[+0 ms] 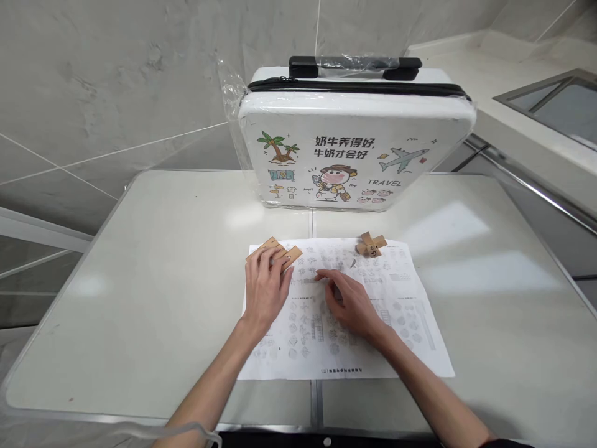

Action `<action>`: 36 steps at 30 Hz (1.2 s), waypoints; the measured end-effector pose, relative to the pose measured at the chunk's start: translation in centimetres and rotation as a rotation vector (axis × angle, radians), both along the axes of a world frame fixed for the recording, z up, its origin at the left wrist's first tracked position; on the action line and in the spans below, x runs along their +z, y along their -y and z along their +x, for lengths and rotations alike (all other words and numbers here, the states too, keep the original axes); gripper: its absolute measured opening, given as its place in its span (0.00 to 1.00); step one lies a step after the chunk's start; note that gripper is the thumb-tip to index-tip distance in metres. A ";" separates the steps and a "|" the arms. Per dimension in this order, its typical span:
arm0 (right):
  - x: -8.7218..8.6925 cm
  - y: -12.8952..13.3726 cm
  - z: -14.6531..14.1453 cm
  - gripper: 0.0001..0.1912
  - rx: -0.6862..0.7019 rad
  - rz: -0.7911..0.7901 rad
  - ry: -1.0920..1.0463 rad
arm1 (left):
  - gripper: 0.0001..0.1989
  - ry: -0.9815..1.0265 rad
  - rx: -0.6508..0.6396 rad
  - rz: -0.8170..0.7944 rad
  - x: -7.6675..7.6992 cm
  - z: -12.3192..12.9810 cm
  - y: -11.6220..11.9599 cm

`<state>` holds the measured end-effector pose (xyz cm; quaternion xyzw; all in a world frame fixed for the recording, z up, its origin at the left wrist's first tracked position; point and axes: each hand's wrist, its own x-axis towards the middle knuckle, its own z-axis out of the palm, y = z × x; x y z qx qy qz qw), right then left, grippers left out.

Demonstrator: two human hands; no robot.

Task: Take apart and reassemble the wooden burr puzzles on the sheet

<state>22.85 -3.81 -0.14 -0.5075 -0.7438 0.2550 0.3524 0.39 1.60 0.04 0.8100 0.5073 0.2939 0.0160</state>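
Note:
A printed paper sheet [321, 361] with many small diagrams lies on the white table. Several flat wooden pieces [293, 254] rest at its upper left corner, under the fingers of my left hand [267, 283], which is closed over them. My right hand [352, 302] is over the middle of the sheet, its index finger extended toward the left and the other fingers curled beneath; nothing shows in it. An assembled wooden cross-shaped block [372, 245] with dark marks sits near the sheet's upper right corner.
A white cartoon-printed suitcase [298, 124] in clear plastic stands at the back of the table [140, 280]. Behind it is a grey tiled wall. A pale counter [504, 81] runs along the right. A whitish strap or tube [186, 427] crosses the front edge at left.

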 end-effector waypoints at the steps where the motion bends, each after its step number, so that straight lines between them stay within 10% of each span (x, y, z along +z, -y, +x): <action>1: 0.0 0.0 0.0 0.18 -0.001 -0.002 0.000 | 0.07 0.001 0.008 -0.002 0.0 0.0 0.0; 15: 0.0 0.1 0.0 0.13 -0.073 -0.137 -0.136 | 0.05 0.082 0.035 0.004 0.0 0.1 0.0; 25: 0.3 -1.9 2.8 0.25 -0.246 -0.640 -1.044 | 0.08 0.132 -0.380 0.028 0.9 0.8 0.9; 36: 0.7 -2.8 4.8 0.17 -0.130 -0.524 -1.312 | 0.08 0.166 -0.550 -0.044 1.0 0.9 1.0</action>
